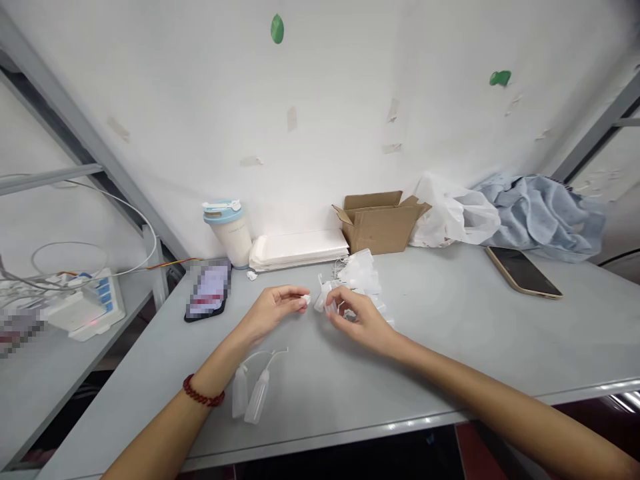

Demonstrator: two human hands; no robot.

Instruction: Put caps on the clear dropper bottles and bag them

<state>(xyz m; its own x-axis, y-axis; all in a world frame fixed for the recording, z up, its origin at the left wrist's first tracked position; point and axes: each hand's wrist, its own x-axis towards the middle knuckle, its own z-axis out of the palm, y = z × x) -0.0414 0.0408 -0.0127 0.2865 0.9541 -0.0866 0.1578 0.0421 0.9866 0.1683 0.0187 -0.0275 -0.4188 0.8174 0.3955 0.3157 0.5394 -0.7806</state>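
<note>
white cap (305,300) | tiny, in left hand (273,311) | clear bottle (327,305) | small, in right hand (359,321), beside cap

Counted on the table (450,333): two squeeze bottles (240,395) (258,397), two phones (207,293) (523,272), one lidded cup (227,230), one cardboard box (377,223), one stack of white sheets (297,250), one plastic bag (450,213), one blue cloth (540,213). One heap of clear plastic pieces (361,273); the count within cannot be made out. Two hands: left hand (273,310) with one white cap (305,300), right hand (357,317) with one clear piece (327,305). Two green marks (277,29) (500,78) on the wall (200,100). One red bracelet (203,397). One power strip (90,303).
</note>
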